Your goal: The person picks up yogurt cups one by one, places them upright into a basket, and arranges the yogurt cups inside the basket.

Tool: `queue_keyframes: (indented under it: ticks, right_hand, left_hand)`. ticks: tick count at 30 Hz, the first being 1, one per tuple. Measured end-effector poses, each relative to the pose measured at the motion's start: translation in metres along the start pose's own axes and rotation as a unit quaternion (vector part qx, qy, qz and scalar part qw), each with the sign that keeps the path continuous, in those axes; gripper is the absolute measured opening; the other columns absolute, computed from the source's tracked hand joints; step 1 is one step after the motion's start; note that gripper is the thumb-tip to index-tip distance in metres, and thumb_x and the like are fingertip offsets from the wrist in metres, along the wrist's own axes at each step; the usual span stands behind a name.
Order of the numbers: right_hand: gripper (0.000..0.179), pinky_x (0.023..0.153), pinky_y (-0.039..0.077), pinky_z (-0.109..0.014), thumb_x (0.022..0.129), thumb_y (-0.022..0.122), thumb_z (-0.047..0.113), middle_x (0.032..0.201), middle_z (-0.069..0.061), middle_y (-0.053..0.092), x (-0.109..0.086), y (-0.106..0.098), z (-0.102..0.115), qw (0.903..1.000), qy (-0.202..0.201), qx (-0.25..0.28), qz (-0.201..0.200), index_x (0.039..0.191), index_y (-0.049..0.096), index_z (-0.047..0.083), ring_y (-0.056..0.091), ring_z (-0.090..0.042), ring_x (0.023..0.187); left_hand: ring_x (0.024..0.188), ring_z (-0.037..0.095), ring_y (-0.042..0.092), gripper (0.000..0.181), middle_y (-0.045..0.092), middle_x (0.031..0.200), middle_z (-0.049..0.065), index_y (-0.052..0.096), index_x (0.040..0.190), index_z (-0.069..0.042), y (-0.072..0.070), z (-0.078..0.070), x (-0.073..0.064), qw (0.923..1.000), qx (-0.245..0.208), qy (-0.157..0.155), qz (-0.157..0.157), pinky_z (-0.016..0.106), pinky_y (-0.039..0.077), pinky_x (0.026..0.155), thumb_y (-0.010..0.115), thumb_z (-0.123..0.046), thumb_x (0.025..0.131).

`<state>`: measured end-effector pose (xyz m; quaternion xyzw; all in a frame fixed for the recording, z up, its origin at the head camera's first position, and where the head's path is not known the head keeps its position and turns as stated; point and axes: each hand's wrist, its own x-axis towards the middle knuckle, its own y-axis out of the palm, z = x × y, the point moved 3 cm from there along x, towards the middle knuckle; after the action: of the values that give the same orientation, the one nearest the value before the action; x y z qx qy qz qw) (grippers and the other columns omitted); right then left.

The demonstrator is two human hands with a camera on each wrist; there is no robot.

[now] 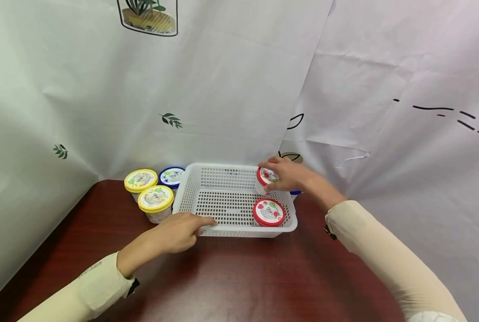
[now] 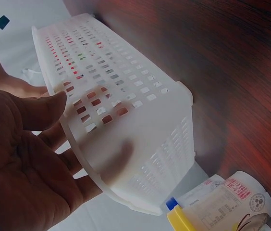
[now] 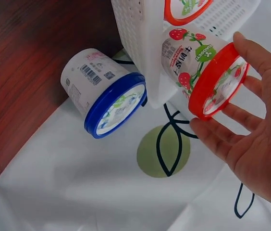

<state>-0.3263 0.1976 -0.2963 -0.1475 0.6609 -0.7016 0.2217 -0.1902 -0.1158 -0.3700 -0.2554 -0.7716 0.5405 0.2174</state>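
A white perforated plastic basket (image 1: 233, 232) stands on the table. My left hand (image 1: 183, 230) grips its front-left rim; the left wrist view shows the thumb outside and fingers behind the basket wall (image 2: 121, 139). In the basket's back-right corner my right hand (image 1: 285, 173) holds a red-lidded tub (image 1: 266, 176) by its lid. Strawberries are printed on that tub (image 3: 193, 62), and in the right wrist view thumb and fingers span the lid. Another red-lidded tub (image 1: 269, 213) sits in the front-right corner of the basket.
Left of the basket stand two yellow-lidded tubs (image 1: 140, 180) and a blue-lidded tub (image 1: 171, 176). Beyond the basket's right side is another blue-lidded tub (image 3: 102, 91), mostly hidden in the head view. A patterned white cloth (image 1: 231, 98) hangs behind the dark red-brown table (image 1: 239, 277).
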Motion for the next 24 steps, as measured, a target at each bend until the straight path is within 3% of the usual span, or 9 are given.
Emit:
queue_keyframes:
  ticks: [24]
  right_hand:
    - [0.081,0.126,0.045,-0.065,0.106,0.072,0.053,0.173,-0.019,0.047,0.011,0.022,0.002,0.9996,0.013,-0.010,0.022,0.175,0.044,0.022,0.044,-0.050,0.161]
  left_hand:
    - [0.079,0.012,0.058,0.050,0.079,0.096,-0.002,0.078,0.136,-0.023,0.001,0.002,0.000,1.0000,0.002,0.004,-0.003,0.034,0.047,0.067,0.064,0.003,0.096]
